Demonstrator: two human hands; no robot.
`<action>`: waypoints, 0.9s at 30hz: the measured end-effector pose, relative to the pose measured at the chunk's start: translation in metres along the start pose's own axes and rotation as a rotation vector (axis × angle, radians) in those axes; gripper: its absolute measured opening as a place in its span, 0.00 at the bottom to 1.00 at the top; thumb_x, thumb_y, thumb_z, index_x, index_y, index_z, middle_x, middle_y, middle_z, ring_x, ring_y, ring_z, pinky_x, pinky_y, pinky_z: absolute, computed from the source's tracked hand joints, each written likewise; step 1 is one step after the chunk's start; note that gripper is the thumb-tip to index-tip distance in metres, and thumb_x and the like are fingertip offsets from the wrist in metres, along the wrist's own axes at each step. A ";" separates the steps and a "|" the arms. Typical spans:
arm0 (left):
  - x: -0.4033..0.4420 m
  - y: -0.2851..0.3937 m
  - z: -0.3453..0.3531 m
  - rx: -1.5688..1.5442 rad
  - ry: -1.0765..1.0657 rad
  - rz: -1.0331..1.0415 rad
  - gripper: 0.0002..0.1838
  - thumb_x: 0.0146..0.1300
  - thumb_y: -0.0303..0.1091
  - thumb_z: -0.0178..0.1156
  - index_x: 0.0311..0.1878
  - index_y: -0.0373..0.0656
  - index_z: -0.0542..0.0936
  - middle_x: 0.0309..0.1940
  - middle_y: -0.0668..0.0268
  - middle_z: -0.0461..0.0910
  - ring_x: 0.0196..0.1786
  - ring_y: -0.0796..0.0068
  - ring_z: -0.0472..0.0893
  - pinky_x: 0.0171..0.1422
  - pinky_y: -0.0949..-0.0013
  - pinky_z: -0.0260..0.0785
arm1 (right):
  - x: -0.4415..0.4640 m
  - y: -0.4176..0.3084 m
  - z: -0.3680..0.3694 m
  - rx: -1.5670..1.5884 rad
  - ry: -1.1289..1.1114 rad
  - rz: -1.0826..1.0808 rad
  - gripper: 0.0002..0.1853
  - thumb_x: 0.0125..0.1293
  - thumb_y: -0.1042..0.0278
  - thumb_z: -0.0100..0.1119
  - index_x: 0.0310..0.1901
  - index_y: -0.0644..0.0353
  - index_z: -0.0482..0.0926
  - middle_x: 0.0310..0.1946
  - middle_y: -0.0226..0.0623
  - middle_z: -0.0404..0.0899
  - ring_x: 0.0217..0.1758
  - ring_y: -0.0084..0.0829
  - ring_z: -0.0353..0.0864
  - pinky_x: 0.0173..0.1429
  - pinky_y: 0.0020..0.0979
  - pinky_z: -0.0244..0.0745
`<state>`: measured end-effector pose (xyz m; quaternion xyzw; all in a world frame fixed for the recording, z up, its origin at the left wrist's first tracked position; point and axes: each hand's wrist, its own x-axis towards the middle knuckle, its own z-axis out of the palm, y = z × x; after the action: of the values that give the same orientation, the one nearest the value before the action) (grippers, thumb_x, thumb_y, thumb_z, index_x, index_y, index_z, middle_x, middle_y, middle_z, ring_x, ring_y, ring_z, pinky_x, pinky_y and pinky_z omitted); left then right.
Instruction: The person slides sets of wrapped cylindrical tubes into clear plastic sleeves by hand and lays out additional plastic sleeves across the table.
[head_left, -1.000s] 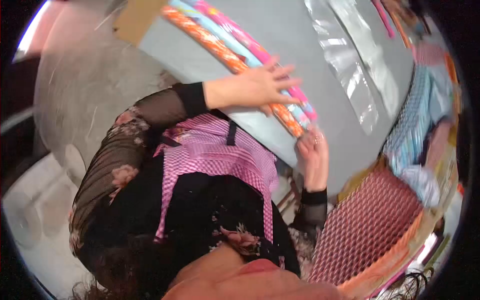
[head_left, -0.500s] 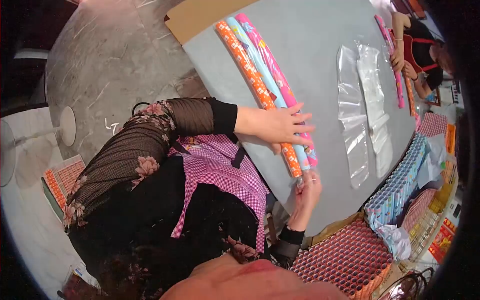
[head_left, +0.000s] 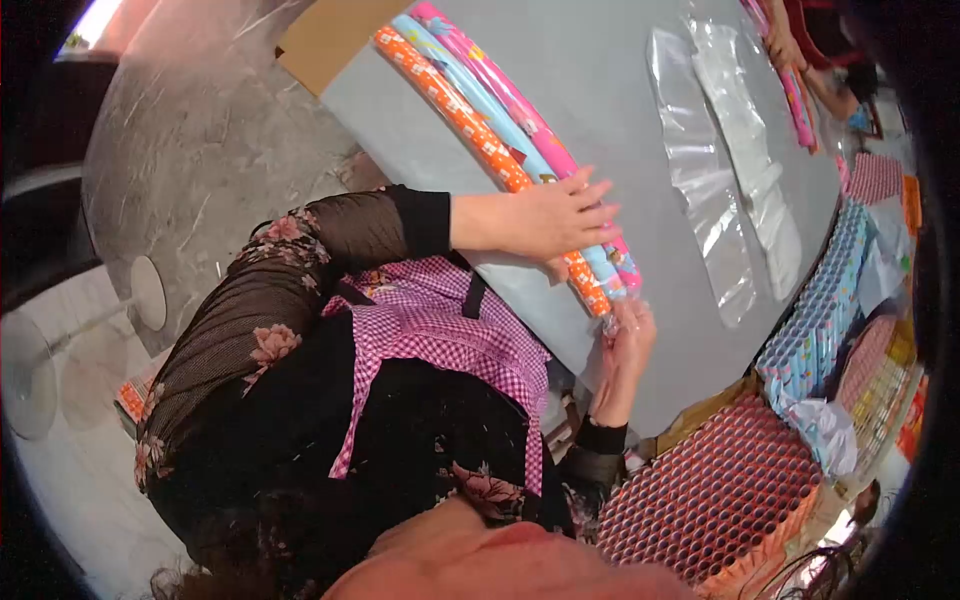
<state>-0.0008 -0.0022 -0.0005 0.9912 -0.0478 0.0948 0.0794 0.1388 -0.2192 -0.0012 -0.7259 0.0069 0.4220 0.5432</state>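
Note:
Three rolls lie side by side on the grey table (head_left: pixel 440 150): an orange patterned roll (head_left: pixel 450 108), a light blue roll (head_left: pixel 480 98) and a pink roll (head_left: pixel 500 86). Clear film seems to cover them. My left hand (head_left: pixel 545 218) rests palm down across their lower part, fingers spread, its thumb by the orange roll. At their near ends my right hand (head_left: pixel 628 340) has its fingers pinched together on the clear film end. The exact grip there is partly hidden.
Two clear plastic sleeves, one flatter (head_left: pixel 695 180) and one whiter (head_left: pixel 748 160), lie right of the rolls. Packed red rolls (head_left: pixel 720 480) and blue rolls (head_left: pixel 815 300) stand along the right edge. Cardboard (head_left: pixel 335 40) is at the far left; a co-worker's arm (head_left: pixel 830 95) shows far right.
The view has swung about, shifting the whole scene. My left hand still lies spread on the rolls, slightly nearer their ends than at first. My right hand stays at the film end.

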 end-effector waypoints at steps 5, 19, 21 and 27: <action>0.001 -0.008 0.010 -0.029 -0.023 -0.024 0.51 0.46 0.67 0.65 0.69 0.45 0.67 0.69 0.57 0.66 0.73 0.52 0.62 0.76 0.41 0.48 | 0.003 0.003 0.004 -0.166 0.087 -0.131 0.12 0.61 0.68 0.66 0.43 0.67 0.83 0.25 0.24 0.77 0.24 0.13 0.69 0.24 0.19 0.59; 0.004 -0.003 0.001 0.024 -0.058 -0.032 0.53 0.45 0.69 0.62 0.72 0.47 0.64 0.71 0.61 0.64 0.75 0.54 0.59 0.77 0.41 0.46 | 0.019 -0.010 -0.001 -0.089 0.091 -0.103 0.11 0.61 0.70 0.67 0.39 0.69 0.83 0.26 0.27 0.78 0.22 0.16 0.70 0.24 0.20 0.59; 0.006 -0.002 0.002 0.032 -0.073 -0.032 0.53 0.45 0.68 0.62 0.72 0.47 0.64 0.71 0.61 0.64 0.75 0.55 0.59 0.77 0.40 0.46 | 0.021 -0.009 0.005 -0.053 0.095 -0.124 0.10 0.60 0.70 0.67 0.37 0.69 0.82 0.25 0.26 0.77 0.21 0.16 0.69 0.24 0.20 0.59; 0.006 -0.004 0.001 0.064 -0.088 -0.035 0.53 0.44 0.68 0.63 0.72 0.48 0.64 0.70 0.62 0.65 0.74 0.58 0.60 0.77 0.40 0.47 | 0.019 -0.014 0.007 -0.066 0.080 -0.142 0.09 0.60 0.69 0.68 0.35 0.67 0.83 0.22 0.23 0.74 0.21 0.15 0.65 0.24 0.22 0.56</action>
<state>0.0054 0.0007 -0.0010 0.9971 -0.0310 0.0513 0.0471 0.1534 -0.1998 -0.0022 -0.7583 -0.0367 0.3529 0.5469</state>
